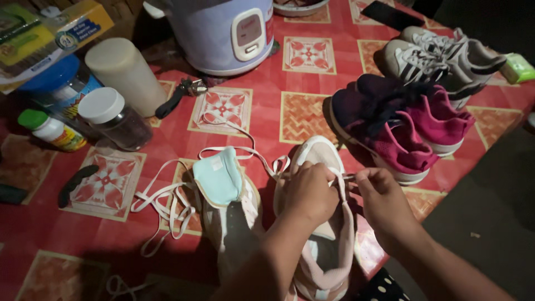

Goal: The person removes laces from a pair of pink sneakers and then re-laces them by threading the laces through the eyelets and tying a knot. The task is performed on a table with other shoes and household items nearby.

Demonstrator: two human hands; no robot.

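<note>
The left hand is resting on the front of a pale pink shoe, fingers curled and pinching its white lace. The right hand is gripping the other end of that lace at the shoe's right edge, fingers closed on it. The shoe is lying on the red patterned tablecloth, toe pointing away from the person. Just beside it on the left, the second pale shoe is sitting with its light blue tongue turned up and a loose lace trailing off to the left. Farther back on the right, a pair of pink and purple shoes is standing, and behind them a pair of grey striped shoes. On the far left, jars and bottles are crowding together, and a white rice cooker is sitting at the back.
</note>
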